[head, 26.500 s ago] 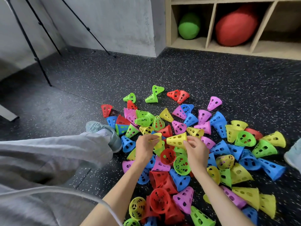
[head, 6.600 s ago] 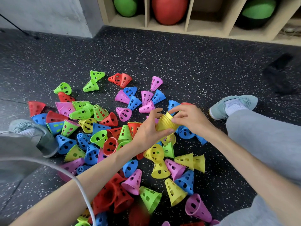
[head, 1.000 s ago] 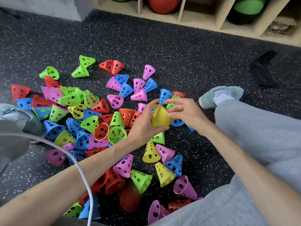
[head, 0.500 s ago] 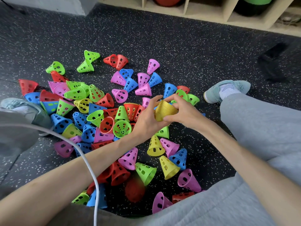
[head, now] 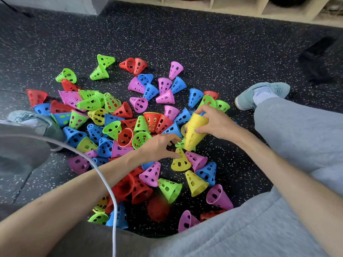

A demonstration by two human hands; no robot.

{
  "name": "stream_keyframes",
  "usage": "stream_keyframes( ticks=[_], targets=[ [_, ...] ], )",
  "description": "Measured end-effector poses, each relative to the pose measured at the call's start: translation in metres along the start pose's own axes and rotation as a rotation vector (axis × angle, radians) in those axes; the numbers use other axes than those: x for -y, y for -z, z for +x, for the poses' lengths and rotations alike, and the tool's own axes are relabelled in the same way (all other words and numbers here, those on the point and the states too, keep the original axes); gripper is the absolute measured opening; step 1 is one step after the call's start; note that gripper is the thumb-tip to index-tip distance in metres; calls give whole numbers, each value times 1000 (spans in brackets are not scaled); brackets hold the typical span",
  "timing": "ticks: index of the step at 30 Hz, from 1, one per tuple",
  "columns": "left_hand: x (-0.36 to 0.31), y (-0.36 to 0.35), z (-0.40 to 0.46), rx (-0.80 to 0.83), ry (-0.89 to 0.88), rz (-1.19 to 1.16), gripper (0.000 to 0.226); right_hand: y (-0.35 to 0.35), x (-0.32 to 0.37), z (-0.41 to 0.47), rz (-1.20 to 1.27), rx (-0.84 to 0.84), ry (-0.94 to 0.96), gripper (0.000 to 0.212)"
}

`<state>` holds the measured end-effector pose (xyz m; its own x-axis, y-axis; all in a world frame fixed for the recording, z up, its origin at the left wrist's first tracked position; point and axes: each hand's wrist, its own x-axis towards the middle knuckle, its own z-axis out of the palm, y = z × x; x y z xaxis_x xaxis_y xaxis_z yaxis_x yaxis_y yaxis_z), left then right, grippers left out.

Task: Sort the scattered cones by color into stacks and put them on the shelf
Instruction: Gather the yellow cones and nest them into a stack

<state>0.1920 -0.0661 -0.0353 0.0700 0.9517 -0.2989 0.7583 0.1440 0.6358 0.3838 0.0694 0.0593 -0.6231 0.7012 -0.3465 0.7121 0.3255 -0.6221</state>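
Far to the left of the left hand lie a shoe [head: 39, 125] and a grey trouser leg [head: 20, 145], with a white cable [head: 104, 175] curving over the forearm. Between them and the hand the floor [head: 204, 43] carries a heap of cones [head: 111, 115] in red, blue, green, pink and a few yellow, lying on their sides or tilted.

The left hand [head: 159, 147] reaches low over the heap, fingers loosely curled and spread, the fingertips touching the tip of an upright yellow cone [head: 180, 161]; whether they pinch it cannot be told. Just beyond that cone stand a pink cone [head: 197, 160] and a blue cone [head: 207, 172], crowding its right side.

Just right of the left hand, the right hand [head: 216, 124] grips a yellow stack [head: 194, 132], fingers and thumb wrapped round its wide end, narrow end pointing down toward the floor. Green cones [head: 213, 103] lie just behind this hand. Further right are the other leg [head: 297, 130] and shoe [head: 259, 94]; the shelf [head: 241, 8] runs along the far edge.
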Motion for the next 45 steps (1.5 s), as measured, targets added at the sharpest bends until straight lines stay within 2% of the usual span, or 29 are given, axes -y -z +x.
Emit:
stream_keyframes(
  ticks=[7,15,23,28,33,36,39,45],
  targets=[
    [9,-14,7,139,-1,95,65,1,-7,-4,-10,-1,-16,50],
    [10,-21,11,220,3,45,45,3,-10,-7,-30,1,-28,51],
    [4,-20,11,148,43,-77,54,4,-7,-5,-40,-8,-42,50],
    [5,-19,7,296,39,56,59,5,-5,-7,-42,-10,-52,52],
    [11,-19,5,308,48,90,66,4,-7,-8,-33,1,-58,51],
    [11,-20,3,258,76,8,60,5,-7,-8,-36,-12,-57,52],
    [5,-14,8,128,119,-176,62,7,-6,-7,-33,-37,-70,51],
    [-10,8,21,-91,188,-547,69,16,-3,-6,23,-195,-84,56]
  ],
)
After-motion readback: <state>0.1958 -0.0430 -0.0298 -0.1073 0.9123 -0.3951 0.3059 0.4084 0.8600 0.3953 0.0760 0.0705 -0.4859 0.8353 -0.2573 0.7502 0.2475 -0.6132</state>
